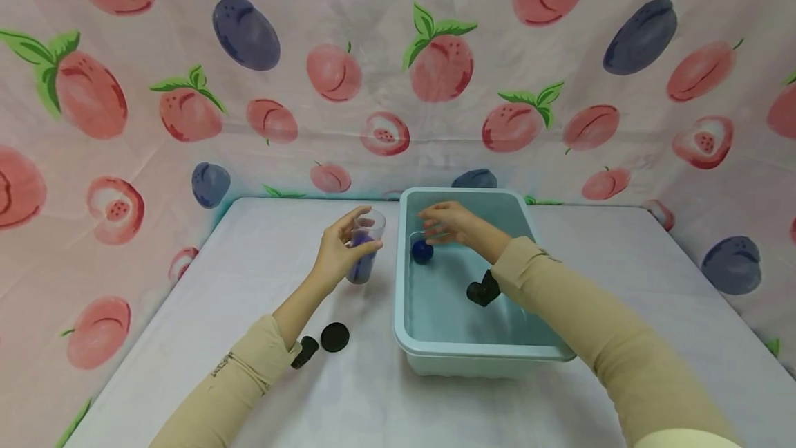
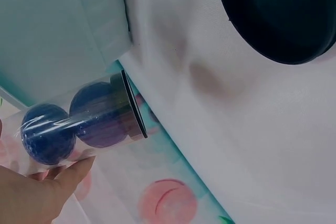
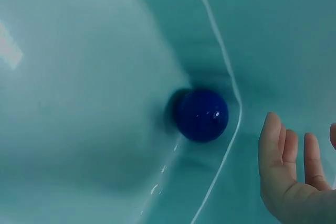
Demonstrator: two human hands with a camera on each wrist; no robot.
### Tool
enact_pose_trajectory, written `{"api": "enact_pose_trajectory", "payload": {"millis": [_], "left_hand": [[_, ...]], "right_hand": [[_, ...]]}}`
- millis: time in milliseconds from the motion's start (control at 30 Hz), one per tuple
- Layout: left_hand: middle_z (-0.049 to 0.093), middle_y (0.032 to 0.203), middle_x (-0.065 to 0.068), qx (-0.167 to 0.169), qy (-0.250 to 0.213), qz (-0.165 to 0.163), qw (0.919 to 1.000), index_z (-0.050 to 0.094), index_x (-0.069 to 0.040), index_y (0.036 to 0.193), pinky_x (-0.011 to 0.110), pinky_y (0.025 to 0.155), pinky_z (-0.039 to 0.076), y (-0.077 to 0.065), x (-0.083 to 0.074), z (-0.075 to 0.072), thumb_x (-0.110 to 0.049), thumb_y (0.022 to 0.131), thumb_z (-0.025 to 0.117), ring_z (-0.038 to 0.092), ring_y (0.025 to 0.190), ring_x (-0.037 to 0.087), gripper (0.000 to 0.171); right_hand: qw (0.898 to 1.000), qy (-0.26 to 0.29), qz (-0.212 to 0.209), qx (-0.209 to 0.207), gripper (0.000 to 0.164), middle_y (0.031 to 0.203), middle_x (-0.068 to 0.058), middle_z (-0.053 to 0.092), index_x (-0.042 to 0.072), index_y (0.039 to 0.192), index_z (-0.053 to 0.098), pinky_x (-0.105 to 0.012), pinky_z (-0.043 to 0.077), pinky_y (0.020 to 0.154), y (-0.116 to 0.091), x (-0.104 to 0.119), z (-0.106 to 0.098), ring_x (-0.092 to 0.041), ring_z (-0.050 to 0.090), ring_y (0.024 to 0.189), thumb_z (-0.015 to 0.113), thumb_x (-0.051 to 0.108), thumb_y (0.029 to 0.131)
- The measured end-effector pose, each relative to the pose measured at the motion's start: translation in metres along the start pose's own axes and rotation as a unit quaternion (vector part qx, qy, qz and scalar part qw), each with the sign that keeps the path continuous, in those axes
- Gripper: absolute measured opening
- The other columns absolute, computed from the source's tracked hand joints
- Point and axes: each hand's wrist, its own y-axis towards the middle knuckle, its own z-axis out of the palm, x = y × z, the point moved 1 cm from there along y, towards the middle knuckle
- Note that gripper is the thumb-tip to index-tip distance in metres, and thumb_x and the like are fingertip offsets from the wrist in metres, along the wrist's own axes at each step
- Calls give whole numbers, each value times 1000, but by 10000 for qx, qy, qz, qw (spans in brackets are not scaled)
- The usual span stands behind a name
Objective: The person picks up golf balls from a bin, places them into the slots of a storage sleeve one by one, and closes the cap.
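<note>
My left hand [image 1: 334, 254] grips a clear cylindrical tube [image 1: 362, 269] by its upper part, held upright left of the pale blue basin [image 1: 485, 349]. Two blue balls [image 2: 48, 134] sit one above the other inside it, and a black cap [image 2: 135, 103] closes its lower end. Over the basin, my right hand [image 1: 450, 222] hovers with fingers loosely bent and nothing in them. Close by, a glossy dark blue ball [image 3: 202, 115] lies in the basin's left side, apart from the fingertips.
A round black lid [image 1: 335, 337] lies on the white table [image 1: 367, 393] below the tube. Small black pieces show beside the left cuff [image 1: 305, 352] and the right cuff [image 1: 484, 289]. A fruit-print cloth [image 1: 385, 33] hangs behind the table.
</note>
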Motion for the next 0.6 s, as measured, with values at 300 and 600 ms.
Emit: {"api": "enact_pose_trajectory", "payload": {"millis": [300, 600], "left_hand": [[57, 125, 22, 17, 12, -21, 10000, 49, -12, 135, 55, 105, 37, -2, -1, -1, -2, 82, 71, 55, 117, 34, 59], [57, 126, 21, 38, -2, -44, 10000, 49, -12, 135, 55, 106, 36, -2, 1, 0, -4, 82, 71, 55, 117, 33, 58]], "right_hand": [[9994, -162, 279, -90, 42, 126, -22, 47, -4, 137, 40, -44, 45, 101, 9, -7, -4, -37, 49, 119, 44, 15, 100], [9949, -375, 752, -551, 46, 127, -23, 47, -3, 137, 39, -45, 48, 97, 19, -16, -1, -38, 50, 119, 51, 12, 95]]}}
